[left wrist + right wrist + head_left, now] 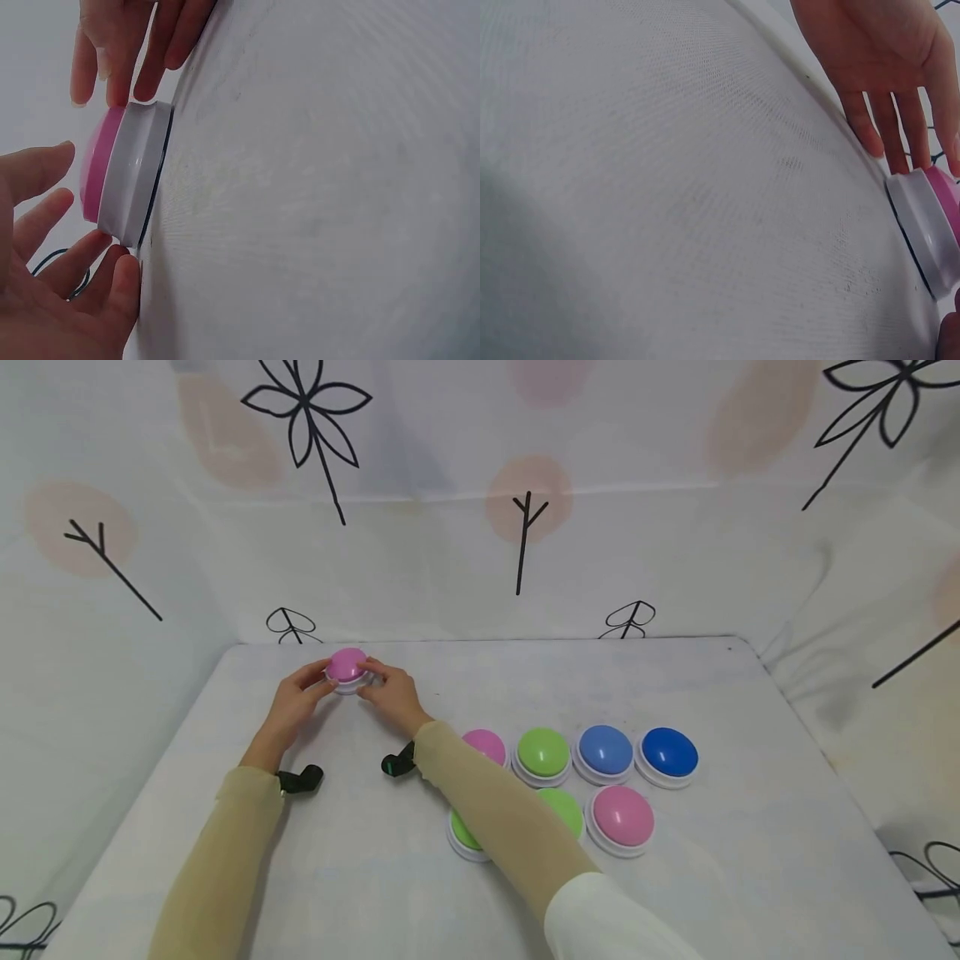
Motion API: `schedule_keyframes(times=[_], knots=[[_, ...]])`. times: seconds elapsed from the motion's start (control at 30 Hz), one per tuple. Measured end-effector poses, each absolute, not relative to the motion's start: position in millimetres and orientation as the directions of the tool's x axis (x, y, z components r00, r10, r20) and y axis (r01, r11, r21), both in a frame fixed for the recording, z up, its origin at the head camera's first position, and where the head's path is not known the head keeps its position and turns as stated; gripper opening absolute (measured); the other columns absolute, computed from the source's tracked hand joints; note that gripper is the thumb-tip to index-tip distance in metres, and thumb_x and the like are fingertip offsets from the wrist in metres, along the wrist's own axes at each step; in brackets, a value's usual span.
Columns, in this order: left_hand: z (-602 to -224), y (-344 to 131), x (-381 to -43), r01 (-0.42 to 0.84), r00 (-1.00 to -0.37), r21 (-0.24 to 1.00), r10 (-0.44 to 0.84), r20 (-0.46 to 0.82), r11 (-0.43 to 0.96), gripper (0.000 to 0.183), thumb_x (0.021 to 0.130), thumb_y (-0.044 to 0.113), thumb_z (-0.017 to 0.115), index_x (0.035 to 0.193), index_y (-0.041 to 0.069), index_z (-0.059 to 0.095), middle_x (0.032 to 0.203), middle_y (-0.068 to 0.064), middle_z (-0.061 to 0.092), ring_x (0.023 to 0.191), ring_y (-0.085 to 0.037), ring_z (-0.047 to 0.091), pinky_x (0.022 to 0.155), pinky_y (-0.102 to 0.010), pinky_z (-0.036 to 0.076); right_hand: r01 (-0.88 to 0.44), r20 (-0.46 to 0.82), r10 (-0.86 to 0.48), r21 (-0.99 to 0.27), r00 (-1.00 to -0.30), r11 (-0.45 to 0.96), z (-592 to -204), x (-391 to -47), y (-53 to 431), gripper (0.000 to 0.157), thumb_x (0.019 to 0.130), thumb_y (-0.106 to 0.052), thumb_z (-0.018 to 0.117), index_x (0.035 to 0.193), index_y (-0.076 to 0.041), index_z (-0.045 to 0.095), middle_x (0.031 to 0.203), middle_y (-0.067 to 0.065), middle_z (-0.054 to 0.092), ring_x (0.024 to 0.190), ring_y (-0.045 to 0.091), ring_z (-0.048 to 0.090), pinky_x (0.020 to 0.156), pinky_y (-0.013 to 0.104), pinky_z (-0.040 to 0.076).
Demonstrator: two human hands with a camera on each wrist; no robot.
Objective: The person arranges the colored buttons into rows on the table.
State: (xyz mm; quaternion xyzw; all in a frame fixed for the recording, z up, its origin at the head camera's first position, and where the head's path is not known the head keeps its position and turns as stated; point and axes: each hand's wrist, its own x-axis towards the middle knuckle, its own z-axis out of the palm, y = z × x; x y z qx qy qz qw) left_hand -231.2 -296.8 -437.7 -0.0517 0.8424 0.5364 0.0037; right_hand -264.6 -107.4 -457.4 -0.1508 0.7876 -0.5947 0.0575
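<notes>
A pink dome push button (346,665) with a white round base sits near the far left corner of the table. On its left side, my left hand (295,702) has its fingertips at the base, the thumb and fingers loosely spread in the left wrist view. From the other side comes my right hand (395,697), its extended fingers touching the button's edge. The right wrist view shows these right fingers (911,124) nearly straight against the pink-and-white rim. Seen side-on in the left wrist view, the white base (135,172) stands at the table surface.
Right of centre stand several more buttons in two rows: a pink one (487,743), light green (543,751), light blue (606,748) and dark blue (670,752) behind, another pink (623,815) and green ones (564,808) in front. My right sleeve (510,818) partly covers some.
</notes>
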Motion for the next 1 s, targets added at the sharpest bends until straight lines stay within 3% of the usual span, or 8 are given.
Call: schedule_keyframes(times=[0.3,0.67,1.0], knots=[[-434.9,-296.0,-229.6,-0.085,-0.994,0.909,-0.097,-0.049,0.409,0.061,0.097,0.018,0.066,0.152,0.010,0.041,0.154,-0.017,0.039,0.143,-0.034,0.032,0.111,-0.059,0.032,-0.177,0.103,-0.305,-0.957,-0.947,0.228,-458.5,-265.5,-107.6,0.052,0.085,-0.005,0.073,0.135,-0.017,0.064,0.146,0.000,0.052,0.138,0.018,0.043,0.112,0.028,0.035],[-437.9,-294.8,-232.1,-0.091,-0.989,0.933,-0.138,-0.045,0.349,0.062,0.092,0.004,0.070,0.149,0.006,0.045,0.154,-0.014,0.038,0.140,-0.032,0.038,0.111,-0.045,0.038,-0.150,0.107,-0.242,-0.974,-0.964,0.167,-462.9,-266.3,-105.1,0.052,0.084,0.000,0.074,0.132,-0.017,0.066,0.135,0.000,0.063,0.121,0.013,0.059,0.097,0.022,0.047],[-434.4,-294.1,-229.3,-0.106,-0.992,0.908,-0.111,-0.066,0.406,0.067,0.091,0.010,0.073,0.151,0.008,0.042,0.151,-0.019,0.039,0.137,-0.036,0.039,0.112,-0.050,0.036,-0.152,0.111,-0.224,-0.973,-0.968,0.172,-463.6,-265.8,-106.2,0.046,0.086,-0.005,0.076,0.130,-0.013,0.067,0.133,-0.001,0.064,0.116,0.008,0.059,0.094,0.016,0.047]])
